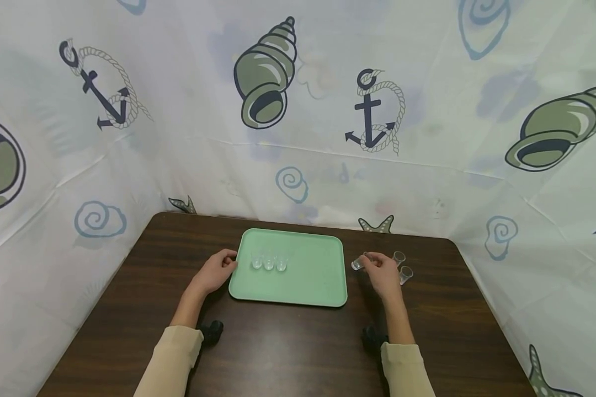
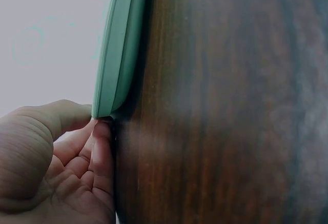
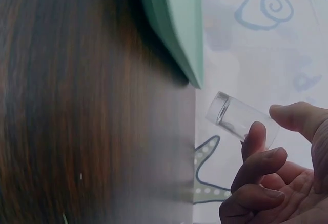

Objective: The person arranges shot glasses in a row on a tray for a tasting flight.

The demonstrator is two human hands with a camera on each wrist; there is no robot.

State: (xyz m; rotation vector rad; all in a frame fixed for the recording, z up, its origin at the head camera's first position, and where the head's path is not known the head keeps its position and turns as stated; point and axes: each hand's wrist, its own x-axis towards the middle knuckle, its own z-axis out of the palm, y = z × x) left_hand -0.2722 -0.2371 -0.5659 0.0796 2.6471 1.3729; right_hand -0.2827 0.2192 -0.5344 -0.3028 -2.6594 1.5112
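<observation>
My left hand point(image 1: 216, 274) holds the left rim of a green tray point(image 1: 312, 278), thumb at its edge and curled fingers below it in the left wrist view. Three clear shot glasses stand in a row on the tray's left half, the middle one being a shot glass point(image 1: 269, 263). To the right of the tray, my right hand point(image 1: 383, 275) pinches another clear shot glass point(image 3: 240, 117) near its mouth. That glass is tilted, its thick base toward the tray, and looks empty. Beside this hand are two more glasses, a far glass point(image 1: 399, 257) and a near glass point(image 1: 405, 274).
The tray lies on a dark wooden table point(image 1: 288, 353). Behind and around the table hangs a white cloth point(image 1: 323, 182) printed with shells, anchors and starfish. Black wrist straps point(image 1: 211, 333) sit at both sleeves.
</observation>
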